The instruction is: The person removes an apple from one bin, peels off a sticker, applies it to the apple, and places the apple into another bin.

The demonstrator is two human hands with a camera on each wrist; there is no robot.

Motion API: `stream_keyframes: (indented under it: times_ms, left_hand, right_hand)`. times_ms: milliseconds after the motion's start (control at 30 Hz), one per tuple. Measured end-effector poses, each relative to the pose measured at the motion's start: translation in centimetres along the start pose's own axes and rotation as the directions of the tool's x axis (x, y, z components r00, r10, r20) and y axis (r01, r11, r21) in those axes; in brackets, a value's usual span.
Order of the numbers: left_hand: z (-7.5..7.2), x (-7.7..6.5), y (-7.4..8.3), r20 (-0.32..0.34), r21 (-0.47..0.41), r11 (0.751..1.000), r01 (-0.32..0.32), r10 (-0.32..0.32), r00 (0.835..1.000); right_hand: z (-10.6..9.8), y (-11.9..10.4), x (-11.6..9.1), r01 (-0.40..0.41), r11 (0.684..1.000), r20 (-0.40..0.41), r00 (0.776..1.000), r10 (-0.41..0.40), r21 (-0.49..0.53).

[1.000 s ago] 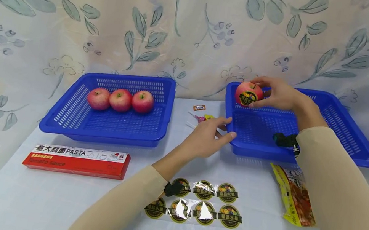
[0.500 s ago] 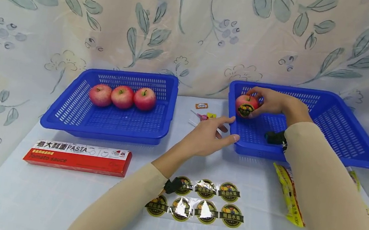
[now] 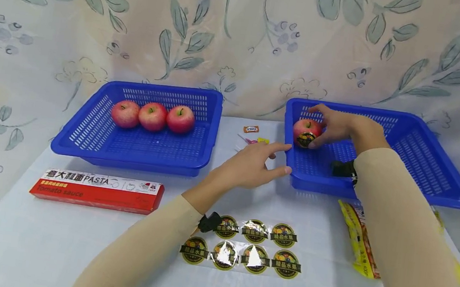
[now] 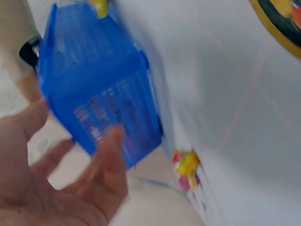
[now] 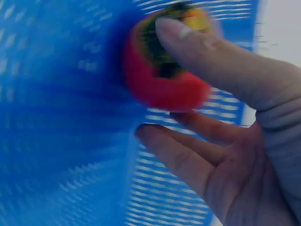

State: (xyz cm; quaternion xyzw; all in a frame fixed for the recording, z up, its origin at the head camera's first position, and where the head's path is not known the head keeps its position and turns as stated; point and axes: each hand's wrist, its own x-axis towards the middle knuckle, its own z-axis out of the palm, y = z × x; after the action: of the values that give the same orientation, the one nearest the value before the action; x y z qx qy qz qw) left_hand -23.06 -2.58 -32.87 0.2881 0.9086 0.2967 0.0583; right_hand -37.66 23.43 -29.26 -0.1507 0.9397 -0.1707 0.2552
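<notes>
A red apple [image 3: 302, 127] with a round black-and-gold fruit sticker [image 3: 305, 139] on its front sits in the left end of the right blue basket [image 3: 424, 179]. My right hand [image 3: 340, 126] is around its right side, the fingers spread wider than the fruit. In the right wrist view the thumb [image 5: 207, 52] lies over the sticker, while the other fingers [image 5: 183, 155] stand apart below the apple [image 5: 164, 94]. Fingers loosely extended, my left hand [image 3: 251, 165] is at the basket's left wall; whether its fingertips touch the rim I cannot tell.
The left blue basket [image 3: 141, 165] holds three apples [image 3: 153, 116] in a row. A pasta box [image 3: 97, 191] lies before it. Clear sheets with several stickers [image 3: 252, 256] lie in front. Small candies [image 3: 252, 139] lie between the baskets, and yellow food packets [image 3: 358, 240] lie under the right forearm.
My right hand has lowered the stickered apple into the right basket, and its fingers have since spread away from the fruit. The left hand stays beside the basket wall.
</notes>
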Motion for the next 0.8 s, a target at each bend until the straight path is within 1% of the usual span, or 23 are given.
stream_keyframes:
  times_ms: [67, 200, 300, 400, 500, 600, 733, 800]
  left_hand:
    - [-0.4, -0.6, -0.1, 0.017, -0.007, 0.999, -0.04, 0.04, 0.999]
    - [-1.9, -2.1, -0.8, 0.012, -0.06, 0.989, -0.133, 0.133, 0.991]
    - [-3.5, -3.1, -1.4, 0.0, -0.096, 0.979, -0.18, 0.181, 0.983]
    - [-5.2, -4.0, -2.0, -0.018, -0.108, 0.974, -0.198, 0.197, 0.98]
    - [-6.9, -4.8, -2.8, -0.039, -0.1, 0.979, -0.175, 0.172, 0.984]
    - [-8.4, -5.5, -3.6, -0.043, -0.071, 0.991, -0.112, 0.109, 0.993]
    - [-10.5, -6.1, -4.6, -0.05, -0.024, 0.999, -0.023, 0.021, 0.999]
    - [-11.4, -6.4, -5.0, -0.058, 0.0, 1.0, 0.008, -0.008, 0.998]
  right_hand:
    - [-0.6, -0.1, -1.3, 0.017, 0.999, -0.008, 1.0, -0.017, -0.03]
    - [-1.5, -0.7, -3.9, 0.085, 0.995, -0.057, 0.994, -0.088, -0.057]
    - [-1.3, -1.5, -5.6, 0.143, 0.989, -0.107, 0.984, -0.145, -0.029]
    - [-0.4, -2.6, -7.1, 0.201, 0.979, -0.137, 0.971, -0.195, 0.028]
    - [0.6, -4.0, -8.2, 0.241, 0.969, -0.161, 0.96, -0.23, 0.057]
    - [1.6, -5.2, -8.8, 0.275, 0.96, -0.201, 0.944, -0.262, 0.044]
    - [3.7, -6.4, -8.3, 0.368, 0.928, -0.293, 0.895, -0.337, 0.057]
    - [5.1, -6.9, -7.9, 0.413, 0.908, -0.329, 0.869, -0.369, 0.073]
